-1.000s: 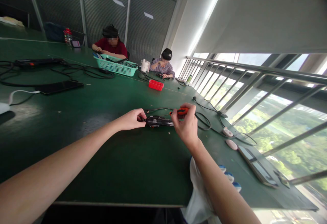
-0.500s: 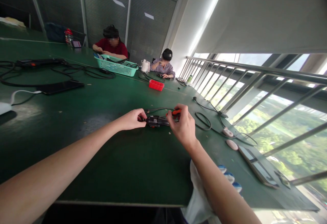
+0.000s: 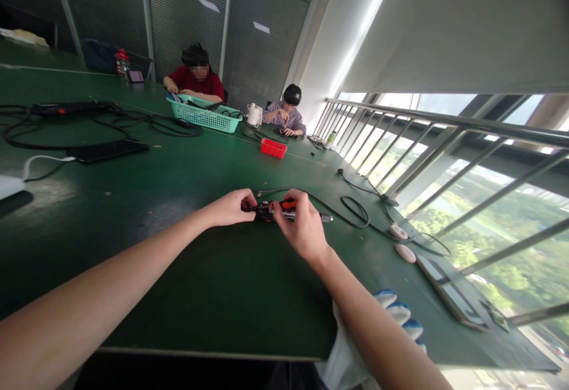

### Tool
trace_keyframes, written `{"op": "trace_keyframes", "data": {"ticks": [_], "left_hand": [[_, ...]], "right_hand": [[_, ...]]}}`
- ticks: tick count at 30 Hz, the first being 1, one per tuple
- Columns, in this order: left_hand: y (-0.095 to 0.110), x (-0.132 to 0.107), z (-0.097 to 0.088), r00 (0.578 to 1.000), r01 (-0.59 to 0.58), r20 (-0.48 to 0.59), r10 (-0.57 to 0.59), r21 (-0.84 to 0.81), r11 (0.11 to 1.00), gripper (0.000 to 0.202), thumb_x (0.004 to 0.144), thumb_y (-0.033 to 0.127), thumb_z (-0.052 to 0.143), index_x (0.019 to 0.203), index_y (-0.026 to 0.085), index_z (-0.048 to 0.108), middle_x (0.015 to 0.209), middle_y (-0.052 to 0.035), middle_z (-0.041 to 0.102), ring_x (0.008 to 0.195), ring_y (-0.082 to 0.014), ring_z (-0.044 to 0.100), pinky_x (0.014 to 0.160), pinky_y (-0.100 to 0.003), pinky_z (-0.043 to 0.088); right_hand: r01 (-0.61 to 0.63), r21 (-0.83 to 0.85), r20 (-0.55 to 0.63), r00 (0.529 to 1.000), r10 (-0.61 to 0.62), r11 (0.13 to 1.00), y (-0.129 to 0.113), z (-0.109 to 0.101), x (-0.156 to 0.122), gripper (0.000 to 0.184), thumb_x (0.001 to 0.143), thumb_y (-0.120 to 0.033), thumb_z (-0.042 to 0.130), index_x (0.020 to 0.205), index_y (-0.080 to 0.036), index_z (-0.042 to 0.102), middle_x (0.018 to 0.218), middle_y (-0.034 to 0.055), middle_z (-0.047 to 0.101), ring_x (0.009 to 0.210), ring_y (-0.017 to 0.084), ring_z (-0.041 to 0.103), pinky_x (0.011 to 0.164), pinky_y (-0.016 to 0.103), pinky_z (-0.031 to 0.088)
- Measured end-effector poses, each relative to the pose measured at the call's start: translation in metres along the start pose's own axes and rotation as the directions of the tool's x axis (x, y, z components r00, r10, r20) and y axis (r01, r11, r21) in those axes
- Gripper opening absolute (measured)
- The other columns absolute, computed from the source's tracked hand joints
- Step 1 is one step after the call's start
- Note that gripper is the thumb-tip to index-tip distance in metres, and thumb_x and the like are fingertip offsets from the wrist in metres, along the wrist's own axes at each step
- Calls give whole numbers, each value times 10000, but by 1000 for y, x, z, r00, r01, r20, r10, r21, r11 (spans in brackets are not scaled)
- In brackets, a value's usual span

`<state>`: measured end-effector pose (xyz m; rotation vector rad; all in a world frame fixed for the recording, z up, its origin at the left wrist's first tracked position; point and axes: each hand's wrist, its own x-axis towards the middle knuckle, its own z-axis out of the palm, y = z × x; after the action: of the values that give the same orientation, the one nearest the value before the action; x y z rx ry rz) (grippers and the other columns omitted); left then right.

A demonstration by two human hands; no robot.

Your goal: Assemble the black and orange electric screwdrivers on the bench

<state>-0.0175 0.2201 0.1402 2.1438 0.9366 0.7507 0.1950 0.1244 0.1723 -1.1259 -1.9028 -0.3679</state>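
A long black device [image 3: 311, 216] with a cable lies on the green table [image 3: 231, 283] in front of me. My left hand [image 3: 231, 207] is closed on its left end and holds it down. My right hand [image 3: 299, 228] is closed round an orange-handled screwdriver [image 3: 284, 205] and holds it over the middle of the device. The screwdriver's tip is hidden by my fingers. The device's metal right end sticks out past my right hand.
A black cable loop [image 3: 355, 209] lies to the right, with two pink oval pieces [image 3: 403, 252] and a flat tablet [image 3: 448, 292] beyond. White gloves with blue fingertips [image 3: 398, 313] lie by my right forearm. Far off: a red tray [image 3: 271, 148], a teal basket [image 3: 204, 115], two seated people.
My right hand has moved left along the device with the screwdriver, uncovering the device's right end. My left hand has stayed on the left end.
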Motion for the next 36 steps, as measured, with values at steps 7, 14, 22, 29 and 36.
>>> {"op": "trace_keyframes", "data": {"ticks": [7, 14, 22, 29, 36], "left_hand": [[1, -1, 0, 1000, -12, -7, 12, -10, 1000, 297, 719, 402, 705, 927, 208, 618, 932, -38, 696, 862, -243, 671, 747, -333, 509], [5, -1, -2, 1000, -3, 4, 3, 8, 1000, 296, 727, 398, 701, 931, 204, 606, 956, -46, 695, 884, -245, 668, 757, -333, 509], [6, -2, -2, 1000, 20, 10, -20, 1, 1000, 298, 725, 386, 703, 939, 202, 609, 986, -46, 694, 902, -239, 669, 778, -328, 508], [1, -1, -1, 1000, 4, 18, -3, -25, 1000, 297, 725, 374, 702, 944, 199, 604, 988, -52, 692, 912, -246, 672, 780, -335, 513], [1, -1, -1, 1000, 4, 7, -4, -22, 1000, 299, 726, 377, 702, 947, 200, 607, 988, -53, 699, 908, -248, 675, 777, -338, 512]], "right_hand": [[72, 16, 17, 997, -72, 997, -5, -3, 1, 310, 927, -267, 574, 1201, -205, 443, 1000, 82, 645, 870, 212, 653, 760, 360, 577], [44, -61, -22, 999, -45, 997, -2, -10, 2, 201, 933, -329, 586, 1071, -219, 488, 865, 42, 646, 722, 184, 623, 670, 317, 524], [-35, -162, -157, 988, 9, 986, 17, -23, 4, 162, 874, -281, 597, 982, -211, 498, 733, -3, 591, 592, 149, 563, 571, 275, 445], [77, -264, -62, 993, -96, 961, 14, -25, 9, 109, 928, -295, 578, 982, -213, 529, 694, -13, 578, 630, 165, 561, 640, 290, 445], [-15, -179, -34, 999, 9, 984, 19, -24, 8, 334, 889, -340, 601, 1157, -189, 470, 842, 38, 642, 729, 203, 628, 691, 331, 515]]}}
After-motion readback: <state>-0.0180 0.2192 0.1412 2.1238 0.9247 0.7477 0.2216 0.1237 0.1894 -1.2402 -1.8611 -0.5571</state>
